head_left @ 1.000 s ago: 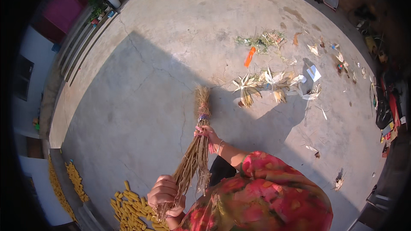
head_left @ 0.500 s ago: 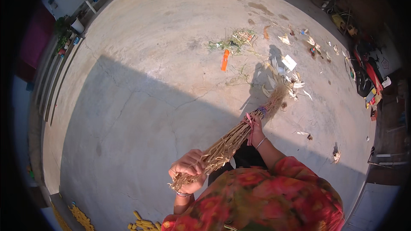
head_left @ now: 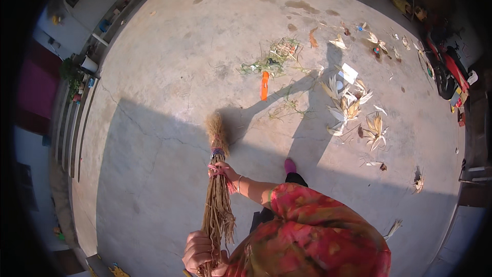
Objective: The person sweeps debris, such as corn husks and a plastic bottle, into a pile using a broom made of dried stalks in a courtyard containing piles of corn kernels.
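Observation:
A long broom of bundled dry stalks (head_left: 214, 208) is held nearly upright in the picture, bristles away from me. Around its lower end my left hand (head_left: 200, 252) is closed in a fist. Farther up, my right hand (head_left: 225, 172) grips the stalks by the pink tie, just below a purplish binding. The bushy bristle head (head_left: 216, 125) is at the concrete floor, by the edge between sun and shade; whether it touches cannot be told. Pale corn husks (head_left: 344, 110) lie in a loose heap to the right of the broom.
Green plant scraps (head_left: 277, 56) and an orange strip (head_left: 264, 85) lie ahead. A white square piece (head_left: 348, 73) rests by the husks, with more husks scattered rightward. A red vehicle (head_left: 446, 69) stands at the right edge. Steps and a white pot (head_left: 89, 64) line the left.
The broom head has swung left, away from the husk heap, which now shows more fully. Both hands have moved left and nearer me with it. A pink shoe has come into view.

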A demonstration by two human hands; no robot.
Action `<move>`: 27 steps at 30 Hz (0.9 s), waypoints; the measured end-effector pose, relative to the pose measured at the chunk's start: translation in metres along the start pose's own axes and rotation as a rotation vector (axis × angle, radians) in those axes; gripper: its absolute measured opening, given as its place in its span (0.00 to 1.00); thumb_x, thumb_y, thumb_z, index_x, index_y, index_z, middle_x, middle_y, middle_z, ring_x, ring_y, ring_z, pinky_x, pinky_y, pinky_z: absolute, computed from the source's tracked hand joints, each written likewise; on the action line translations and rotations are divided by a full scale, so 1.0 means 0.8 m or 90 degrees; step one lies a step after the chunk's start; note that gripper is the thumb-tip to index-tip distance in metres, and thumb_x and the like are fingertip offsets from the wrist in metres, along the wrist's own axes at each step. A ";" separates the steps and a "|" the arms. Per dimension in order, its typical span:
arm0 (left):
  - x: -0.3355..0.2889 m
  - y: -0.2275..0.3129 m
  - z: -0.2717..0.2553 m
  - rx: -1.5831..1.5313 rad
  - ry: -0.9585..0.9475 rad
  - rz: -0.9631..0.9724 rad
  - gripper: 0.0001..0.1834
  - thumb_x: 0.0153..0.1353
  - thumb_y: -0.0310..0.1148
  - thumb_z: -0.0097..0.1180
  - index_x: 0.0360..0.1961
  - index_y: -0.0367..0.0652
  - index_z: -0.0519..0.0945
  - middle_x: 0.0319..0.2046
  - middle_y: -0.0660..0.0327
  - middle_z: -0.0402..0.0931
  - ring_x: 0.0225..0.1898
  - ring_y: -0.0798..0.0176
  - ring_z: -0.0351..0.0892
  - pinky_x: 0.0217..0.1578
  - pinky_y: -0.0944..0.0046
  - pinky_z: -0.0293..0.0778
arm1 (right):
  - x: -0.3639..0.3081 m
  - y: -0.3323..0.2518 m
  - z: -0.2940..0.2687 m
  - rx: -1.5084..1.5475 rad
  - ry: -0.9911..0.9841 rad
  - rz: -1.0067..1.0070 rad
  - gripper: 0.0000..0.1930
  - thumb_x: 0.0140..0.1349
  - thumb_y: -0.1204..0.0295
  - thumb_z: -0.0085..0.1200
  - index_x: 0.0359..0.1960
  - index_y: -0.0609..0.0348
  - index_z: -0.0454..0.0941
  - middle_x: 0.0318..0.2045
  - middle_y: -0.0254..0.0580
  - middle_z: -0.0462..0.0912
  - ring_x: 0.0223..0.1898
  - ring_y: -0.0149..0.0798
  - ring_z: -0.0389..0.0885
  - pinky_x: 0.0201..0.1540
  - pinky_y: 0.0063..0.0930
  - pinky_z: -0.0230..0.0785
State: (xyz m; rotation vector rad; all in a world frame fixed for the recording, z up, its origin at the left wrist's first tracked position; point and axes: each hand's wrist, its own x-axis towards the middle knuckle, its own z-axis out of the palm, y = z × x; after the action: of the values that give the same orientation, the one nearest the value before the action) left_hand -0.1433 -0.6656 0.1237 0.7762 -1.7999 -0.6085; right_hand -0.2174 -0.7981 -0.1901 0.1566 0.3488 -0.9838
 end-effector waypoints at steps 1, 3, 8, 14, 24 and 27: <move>0.012 -0.006 0.018 -0.006 -0.009 -0.004 0.19 0.41 0.28 0.67 0.22 0.48 0.64 0.16 0.70 0.67 0.20 0.68 0.67 0.34 0.61 0.68 | 0.008 -0.016 -0.015 -0.018 -0.002 -0.030 0.11 0.59 0.63 0.45 0.29 0.58 0.71 0.25 0.39 0.77 0.25 0.35 0.78 0.32 0.31 0.75; 0.022 -0.031 0.036 -0.044 0.000 -0.029 0.19 0.42 0.28 0.68 0.22 0.48 0.64 0.16 0.70 0.66 0.20 0.68 0.67 0.34 0.61 0.69 | -0.023 -0.070 -0.015 0.035 0.022 0.013 0.11 0.59 0.62 0.45 0.29 0.58 0.70 0.25 0.38 0.76 0.26 0.36 0.78 0.33 0.32 0.75; 0.110 -0.057 0.138 -0.345 -0.105 0.006 0.12 0.40 0.23 0.65 0.21 0.43 0.71 0.16 0.63 0.74 0.20 0.60 0.77 0.30 0.55 0.74 | -0.180 -0.233 -0.078 0.086 0.075 -0.149 0.11 0.62 0.64 0.43 0.35 0.59 0.71 0.31 0.43 0.78 0.33 0.40 0.79 0.40 0.35 0.75; 0.167 -0.109 0.292 -0.596 -0.286 -0.050 0.12 0.42 0.16 0.59 0.25 0.41 0.70 0.24 0.60 0.74 0.28 0.58 0.76 0.43 0.49 0.70 | -0.325 -0.365 -0.148 -0.026 0.337 -0.554 0.10 0.63 0.67 0.43 0.38 0.62 0.68 0.33 0.42 0.77 0.35 0.42 0.78 0.41 0.38 0.74; 0.205 -0.128 0.247 -0.558 -0.060 -0.098 0.16 0.36 0.17 0.64 0.20 0.44 0.68 0.18 0.63 0.73 0.24 0.61 0.74 0.40 0.52 0.70 | -0.262 -0.408 -0.049 0.041 0.334 -0.456 0.18 0.56 0.55 0.49 0.35 0.57 0.74 0.30 0.40 0.79 0.35 0.43 0.78 0.43 0.37 0.72; 0.228 -0.093 0.186 -0.433 0.021 -0.040 0.16 0.34 0.21 0.67 0.17 0.45 0.68 0.13 0.66 0.72 0.18 0.64 0.72 0.31 0.58 0.70 | -0.183 -0.376 0.002 0.078 0.197 -0.283 0.20 0.55 0.54 0.50 0.37 0.59 0.74 0.32 0.41 0.79 0.37 0.40 0.79 0.43 0.37 0.72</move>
State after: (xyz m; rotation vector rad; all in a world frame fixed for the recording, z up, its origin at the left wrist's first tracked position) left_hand -0.3127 -0.8442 0.1325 0.3697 -1.4005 -1.1586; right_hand -0.5425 -0.8482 -0.1279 0.3548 0.6242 -1.4266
